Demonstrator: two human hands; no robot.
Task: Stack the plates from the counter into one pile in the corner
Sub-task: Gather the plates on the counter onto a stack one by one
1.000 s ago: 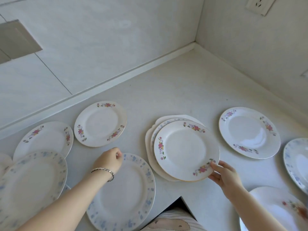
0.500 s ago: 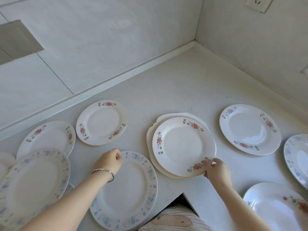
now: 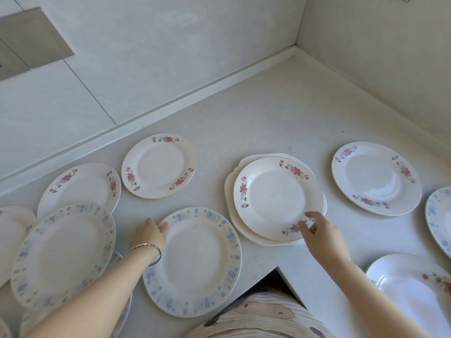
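On the pale worktop, short of the bare corner where the two walls meet, lies a small pile: a pink-flowered plate on top of a white scalloped plate whose edge shows at the left and along the near side; the right hand is at the near right rim of the top plate, its fingers loosely spread over the flower print, not pinching anything, though whether they touch the rim cannot be told; the left hand, with a bracelet at the wrist, has its fingers curled together at the far left rim of a blue-flowered plate that lies flat just left of the pile, and whether the grip has closed on that rim cannot be told; beyond this plate, nearer the wall, sits a smaller pink-flowered plate, and left of it another, partly covered by a second blue-flowered plate at the left edge; right of the pile, apart from it, lies one more pink-flowered plate; a blue-patterned plate is cut off by the right edge, and a white plate with a red flower lies near the right forearm; a striped garment shows at the inner corner of the worktop's front edge.
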